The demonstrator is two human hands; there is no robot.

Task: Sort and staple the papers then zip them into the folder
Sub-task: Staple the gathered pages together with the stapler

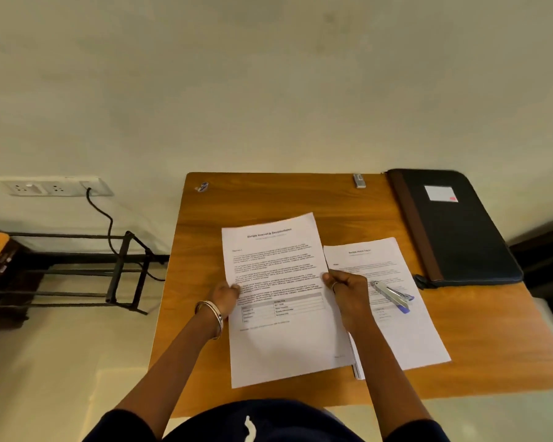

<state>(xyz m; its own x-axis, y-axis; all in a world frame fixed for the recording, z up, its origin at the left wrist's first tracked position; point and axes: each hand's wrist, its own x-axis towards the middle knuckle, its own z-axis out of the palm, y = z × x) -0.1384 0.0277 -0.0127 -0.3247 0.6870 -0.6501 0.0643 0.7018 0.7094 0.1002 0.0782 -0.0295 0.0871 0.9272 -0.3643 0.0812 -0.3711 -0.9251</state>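
Left hand (224,295) and right hand (345,287) both pinching printed sheet (284,282).

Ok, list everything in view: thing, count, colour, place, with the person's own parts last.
held papers: one sheaf, white, table centre
second papers: one stack, white, right of it
stapler: one, silver and blue, on second papers
folder: one, dark with brown spine, table's far right
small metal item: one, silver, far edge
small wrapper-like item: one, bluish, far left corner
table: one, wooden
wall sockets: one white panel, left wall
left hand: grips sheaf's left edge
right hand: grips right edge
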